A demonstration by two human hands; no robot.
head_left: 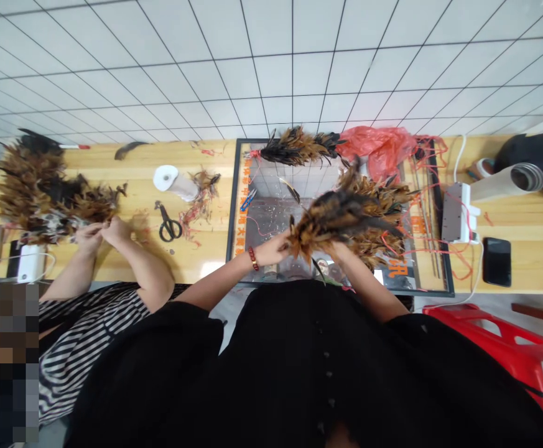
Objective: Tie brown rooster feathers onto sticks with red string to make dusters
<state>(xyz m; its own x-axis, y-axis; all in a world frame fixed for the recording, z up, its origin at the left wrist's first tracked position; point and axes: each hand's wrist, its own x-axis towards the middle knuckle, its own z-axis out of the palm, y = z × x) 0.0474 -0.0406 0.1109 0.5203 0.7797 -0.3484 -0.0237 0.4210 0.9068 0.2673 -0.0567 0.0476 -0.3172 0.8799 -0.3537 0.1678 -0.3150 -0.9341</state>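
Note:
Over the framed glass panel, brown and black feathers form a bushy bundle between my hands. My left hand is closed at its left end, with the fingertips covered by feathers. Beneath the bundle's right part, my right hand grips it from below; feathers hide most of its fingers. Just behind, more loose feathers lie piled on the panel. A finished-looking feather duster head rests along the panel's far edge. Small blue thread snips lie to the left of my hands.
A co-worker's hands handle feathers at the left. Black scissors and a white roll lie between us. On the right are a red plastic bag, thin sticks, a power strip, a phone and a red stool.

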